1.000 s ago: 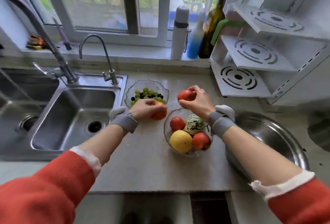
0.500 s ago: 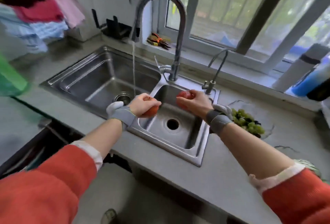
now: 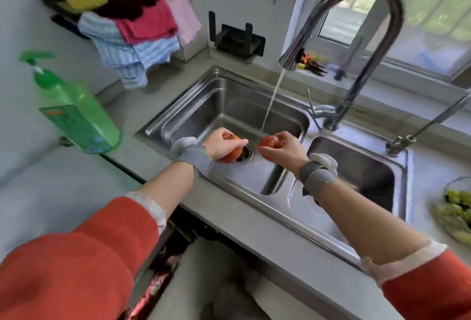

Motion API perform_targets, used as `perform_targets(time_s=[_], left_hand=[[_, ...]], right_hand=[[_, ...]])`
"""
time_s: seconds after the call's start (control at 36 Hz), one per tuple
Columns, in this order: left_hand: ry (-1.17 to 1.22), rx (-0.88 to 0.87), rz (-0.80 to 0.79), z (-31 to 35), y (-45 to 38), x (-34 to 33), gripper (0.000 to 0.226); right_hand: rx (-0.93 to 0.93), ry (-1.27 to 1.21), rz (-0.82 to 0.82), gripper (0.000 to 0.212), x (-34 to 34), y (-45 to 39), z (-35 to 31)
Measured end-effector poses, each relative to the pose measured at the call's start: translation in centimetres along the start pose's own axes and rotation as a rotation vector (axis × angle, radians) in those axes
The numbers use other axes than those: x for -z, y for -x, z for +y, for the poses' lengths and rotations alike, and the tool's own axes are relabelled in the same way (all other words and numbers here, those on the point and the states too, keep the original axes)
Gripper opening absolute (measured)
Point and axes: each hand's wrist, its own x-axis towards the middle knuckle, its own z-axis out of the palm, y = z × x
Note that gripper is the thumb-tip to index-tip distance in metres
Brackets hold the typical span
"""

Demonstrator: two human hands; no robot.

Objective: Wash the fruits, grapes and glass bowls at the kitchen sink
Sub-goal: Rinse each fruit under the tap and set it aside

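Holding one fruit in each hand over the larger basin of the sink (image 3: 221, 105), the person has both just short of the running water (image 3: 270, 100). The left hand (image 3: 224, 143) curls its fingers over an orange-red fruit (image 3: 230, 157), which sits under the palm, above the drain (image 3: 246, 152). The right hand (image 3: 281, 146) wraps a red fruit (image 3: 270, 142), which peeks out ahead of the fingertips, close to where the stream falls between the two grips.

To rinse well, each fruit probably needs to go into the stream in turn and be rolled in the fingers so that the covered skin gets wet; a wet, round fruit may slip, so a snug hold low over the basin seems wise.

Beyond the grips the curved tap (image 3: 367, 39) rises; to the right lie the smaller basin (image 3: 356, 166) and, further off, grapes (image 3: 456, 207) on the grey counter (image 3: 76, 192). Left of them stands a green soap bottle (image 3: 76, 113), with cloths (image 3: 142, 29) hanging behind.
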Motion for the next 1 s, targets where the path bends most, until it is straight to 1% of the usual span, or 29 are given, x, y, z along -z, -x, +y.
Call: perform_targets(time_s=[0.06,0.11,0.14,0.22,0.31,0.44,0.56,0.61,0.72,0.83,0.86,1.0], left_hand=[[0.039,0.019,-0.019,0.0,-1.4,0.2,0.059],[0.042,0.029,-0.03,0.2,-4.0,0.3,0.072],[0.046,0.038,-0.037,0.6,-5.0,0.4,0.072],[0.086,0.086,-0.058,1.8,-7.7,0.6,0.045],[0.101,0.12,-0.073,2.1,-10.4,0.3,0.038],[0.165,0.202,-0.135,1.7,-13.8,-1.1,0.041],[0.126,0.228,-0.193,0.6,-17.8,-3.1,0.057],[0.118,0.225,-0.205,0.1,-19.7,-4.1,0.059],[0.17,0.257,-0.238,0.1,-22.1,-5.8,0.052],[0.182,0.291,-0.255,-0.3,-24.5,-7.0,0.029],[0.189,0.303,-0.264,-0.6,-25.3,-7.2,0.028],[0.206,0.337,-0.312,-1.1,-27.5,-7.2,0.05]], right_hand=[[-0.046,-0.035,0.018,0.051,-0.3,-2.0,0.1],[-0.069,-0.068,0.03,0.052,-0.5,-4.7,0.4],[-0.075,-0.083,0.041,0.052,-0.5,-5.8,0.4],[-0.115,-0.154,0.061,0.051,-0.7,-9.0,0.7],[-0.153,-0.2,0.074,0.048,-1.3,-11.1,1.1],[-0.225,-0.309,0.084,0.043,-2.5,-13.8,2.0],[-0.315,-0.387,0.097,0.044,-4.2,-16.6,3.6],[-0.331,-0.4,0.114,0.045,-4.9,-17.7,4.1],[-0.361,-0.415,0.176,0.045,-5.8,-19.3,5.1],[-0.341,-0.407,0.202,0.044,-6.3,-20.8,5.4],[-0.343,-0.41,0.204,0.043,-6.5,-21.3,5.5],[-0.393,-0.51,0.183,0.042,-7.0,-23.3,4.9]])
